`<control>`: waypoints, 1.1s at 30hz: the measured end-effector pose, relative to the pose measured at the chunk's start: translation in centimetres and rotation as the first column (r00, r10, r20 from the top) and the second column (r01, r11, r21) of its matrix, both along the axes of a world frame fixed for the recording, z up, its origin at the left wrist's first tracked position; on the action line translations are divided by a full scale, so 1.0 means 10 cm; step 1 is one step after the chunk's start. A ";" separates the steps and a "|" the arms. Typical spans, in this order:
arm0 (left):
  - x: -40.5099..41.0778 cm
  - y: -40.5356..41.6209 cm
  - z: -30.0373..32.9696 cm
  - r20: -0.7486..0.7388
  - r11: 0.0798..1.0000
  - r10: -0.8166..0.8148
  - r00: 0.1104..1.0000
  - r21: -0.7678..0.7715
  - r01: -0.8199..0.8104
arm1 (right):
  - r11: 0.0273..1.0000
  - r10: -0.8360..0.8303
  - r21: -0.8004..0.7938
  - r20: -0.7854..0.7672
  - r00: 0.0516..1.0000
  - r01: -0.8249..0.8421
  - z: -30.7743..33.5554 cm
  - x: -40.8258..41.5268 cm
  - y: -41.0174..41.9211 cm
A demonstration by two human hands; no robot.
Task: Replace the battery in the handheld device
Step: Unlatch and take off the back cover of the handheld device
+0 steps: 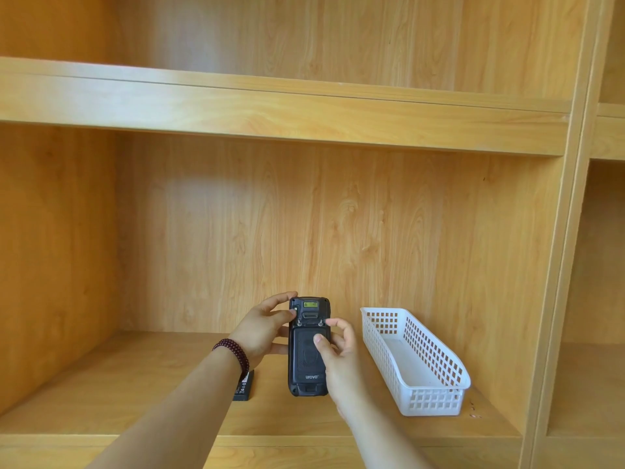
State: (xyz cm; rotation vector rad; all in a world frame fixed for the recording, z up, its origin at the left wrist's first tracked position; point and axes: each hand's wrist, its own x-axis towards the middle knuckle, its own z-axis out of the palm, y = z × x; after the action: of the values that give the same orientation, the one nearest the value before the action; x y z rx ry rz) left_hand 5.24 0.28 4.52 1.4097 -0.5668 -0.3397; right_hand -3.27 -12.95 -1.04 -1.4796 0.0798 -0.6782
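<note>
Matt black plastic device point(308, 353), wood-grain shelf point(135, 384)

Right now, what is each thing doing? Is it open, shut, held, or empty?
Handheld device: held upright above the shelf, back side facing the camera, back cover on.
Left hand: gripping the device's top left edge.
Right hand: thumb on the back cover, fingertip by a latch.
Battery: lying loose on the shelf.
White basket: looks empty.

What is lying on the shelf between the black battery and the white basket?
In the head view, the handheld device stands there, held by the left hand and right hand, between the battery and the basket.
</note>
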 end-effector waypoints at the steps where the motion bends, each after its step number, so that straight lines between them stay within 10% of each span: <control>1: -0.01 0.00 0.00 0.004 1.000 0.009 1.000 0.001 -0.009 | 0.999 -0.018 -0.029 0.002 1.000 0.018 -0.01 0.01 0.01; 20: -0.03 0.05 0.03 0.064 0.994 0.103 0.993 0.015 -0.104 | 0.956 0.063 -0.284 -0.049 0.997 -0.075 0.04 -0.13 -0.06; 26: -0.02 0.09 0.06 0.062 0.989 0.139 0.988 0.031 -0.141 | 0.430 -0.076 -0.897 0.077 0.994 0.102 0.02 -0.29 -0.22; 33: -0.04 0.06 0.04 0.061 0.986 0.146 0.987 0.076 -0.150 | -0.029 -0.024 -0.970 0.241 0.970 0.241 0.03 -0.24 -0.11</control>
State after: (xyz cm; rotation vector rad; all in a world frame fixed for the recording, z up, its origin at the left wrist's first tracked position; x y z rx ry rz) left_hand 4.88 0.85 4.89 1.5335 -0.4944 -0.2072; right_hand -5.69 -14.09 -0.71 -2.9255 -0.5717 -1.1171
